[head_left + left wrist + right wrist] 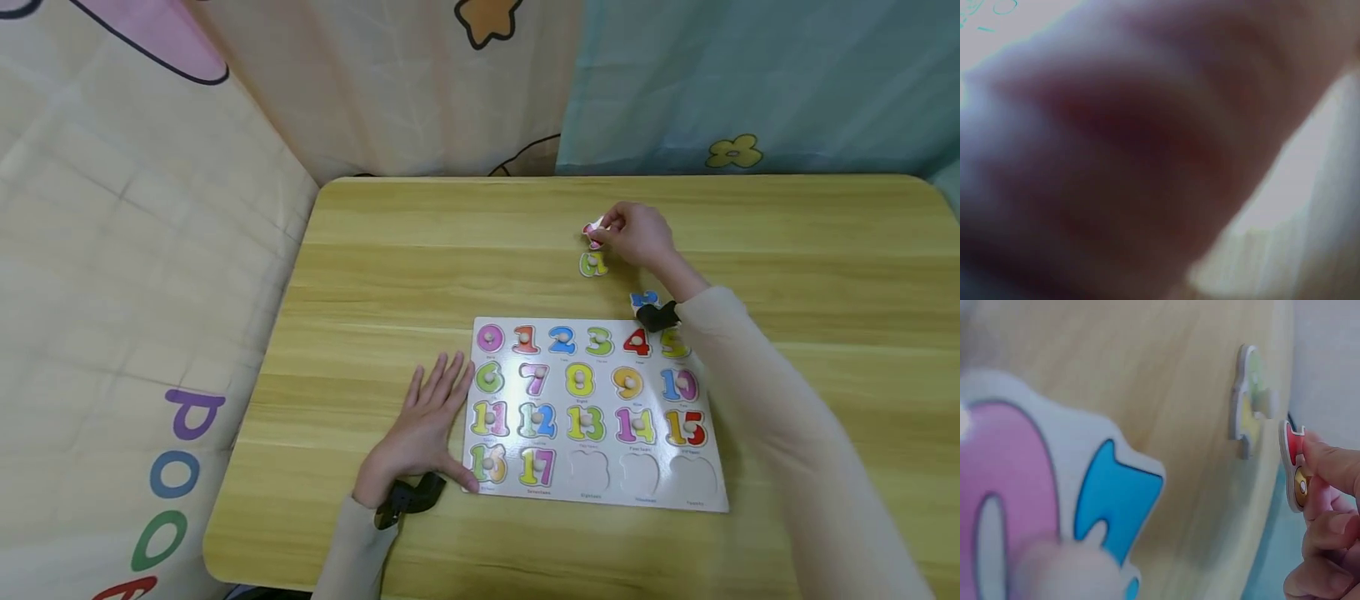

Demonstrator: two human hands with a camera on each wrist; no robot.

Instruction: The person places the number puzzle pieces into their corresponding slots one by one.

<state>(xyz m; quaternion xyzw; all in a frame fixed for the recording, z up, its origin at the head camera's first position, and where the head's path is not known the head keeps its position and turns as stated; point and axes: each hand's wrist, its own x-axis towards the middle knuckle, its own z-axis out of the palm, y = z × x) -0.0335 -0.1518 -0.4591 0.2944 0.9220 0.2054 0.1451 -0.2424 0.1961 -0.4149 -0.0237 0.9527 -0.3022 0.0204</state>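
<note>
My right hand (637, 233) pinches a red and gold number puzzle piece (1294, 465) between thumb and fingers, at the far part of the table. Just nearer lies a green and yellow number piece (593, 264), its knob up. A pink and blue number piece (1094, 469) looms large in the right wrist view; its blue part (643, 298) shows beside my right wrist. My left hand (423, 425) lies with fingers spread against the left edge of the white number board (596, 497), thumb over its lower left corner. The left wrist view is mostly blurred skin.
On the board, number pieces from 0 to 17 sit in rows, with three bare recesses (640, 475) at bottom right. My right forearm passes over the board's right edge. The wooden table (375, 275) meets printed curtains (420, 100) at the back and left.
</note>
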